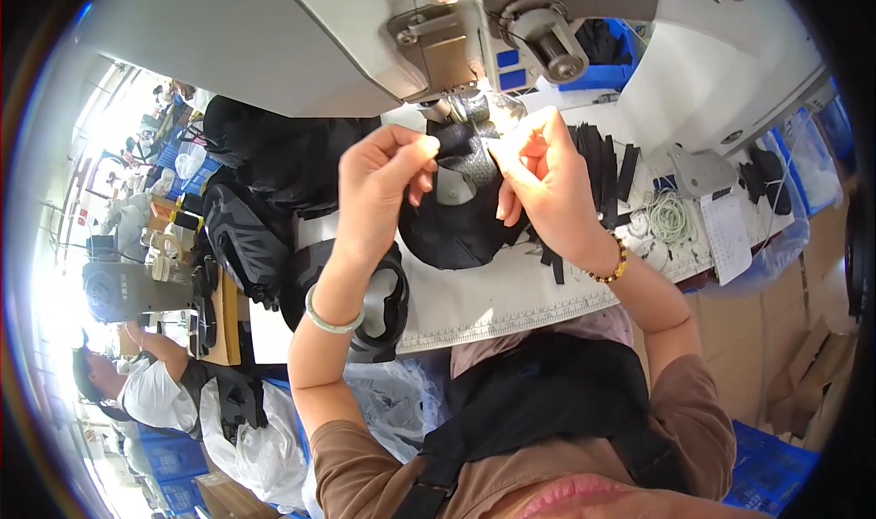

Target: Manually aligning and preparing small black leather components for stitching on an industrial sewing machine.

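Observation:
Under the sewing machine head (465,49) a curved black fabric piece (452,245) lies on the white table, with a pale surface showing through its opening. My left hand (388,177) is closed in a pinch at the end of a short black fabric strip (453,140), raised above that piece. Close to the needle area, on the other side of the strip, my right hand (552,186) pinches with thumb and finger. What lies between those right fingertips is too small to make out. Bright glare covers the spot between the hands.
Another black piece with an opening (399,291) overhangs the table's near edge (493,323). Dark fabric parts (242,236) pile up at left. Black strips (628,172), a coil of pale cord (671,218) and a paper sheet (727,236) lie right. A co-worker (155,382) sits far left.

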A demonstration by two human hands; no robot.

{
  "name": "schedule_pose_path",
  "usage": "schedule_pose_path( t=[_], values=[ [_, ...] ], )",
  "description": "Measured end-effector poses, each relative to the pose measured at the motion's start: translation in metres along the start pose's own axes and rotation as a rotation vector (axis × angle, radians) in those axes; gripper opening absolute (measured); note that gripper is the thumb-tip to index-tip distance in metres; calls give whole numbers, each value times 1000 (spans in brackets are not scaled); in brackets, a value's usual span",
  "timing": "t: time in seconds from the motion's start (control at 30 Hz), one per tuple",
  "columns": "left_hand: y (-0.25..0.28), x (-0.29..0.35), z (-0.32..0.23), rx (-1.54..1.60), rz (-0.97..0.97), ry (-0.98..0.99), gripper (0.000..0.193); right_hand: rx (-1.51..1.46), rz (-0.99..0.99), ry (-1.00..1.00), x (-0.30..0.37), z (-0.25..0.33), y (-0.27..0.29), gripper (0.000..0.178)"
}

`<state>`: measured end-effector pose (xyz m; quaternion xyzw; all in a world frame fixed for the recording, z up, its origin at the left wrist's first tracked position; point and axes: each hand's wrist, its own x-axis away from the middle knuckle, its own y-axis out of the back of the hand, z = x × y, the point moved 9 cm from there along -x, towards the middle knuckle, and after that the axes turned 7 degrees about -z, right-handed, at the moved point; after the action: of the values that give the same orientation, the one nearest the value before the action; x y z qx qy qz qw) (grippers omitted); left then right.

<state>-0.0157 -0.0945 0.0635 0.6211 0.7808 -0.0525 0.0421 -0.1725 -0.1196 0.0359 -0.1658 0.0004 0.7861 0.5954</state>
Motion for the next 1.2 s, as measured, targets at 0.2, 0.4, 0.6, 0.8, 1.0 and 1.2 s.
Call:
schedule_pose_path(
  t=[0.2, 0.4, 0.6, 0.8, 1.0, 1.2],
  values=[
    [1, -12, 14, -57, 8, 30, 14, 163, 18, 245, 5, 6, -3, 19],
    [1, -20, 12, -116, 58, 55, 13, 383, 27, 386, 11, 11, -9, 27],
    [-3, -26, 11, -163, 107, 79, 11, 451, -6, 512, 15, 17, -8, 28],
    [-7, -27, 4, -277, 136, 106, 13, 431, 32, 479, 16, 16, -8, 37],
    [-11, -30, 12, -148, 209, 153, 21, 464, 83, 408, 17, 14, -11, 42],
    [-16, -34, 13, -46, 239, 143, 20, 468, 89, 405, 17, 17, -9, 41]
  ],
)
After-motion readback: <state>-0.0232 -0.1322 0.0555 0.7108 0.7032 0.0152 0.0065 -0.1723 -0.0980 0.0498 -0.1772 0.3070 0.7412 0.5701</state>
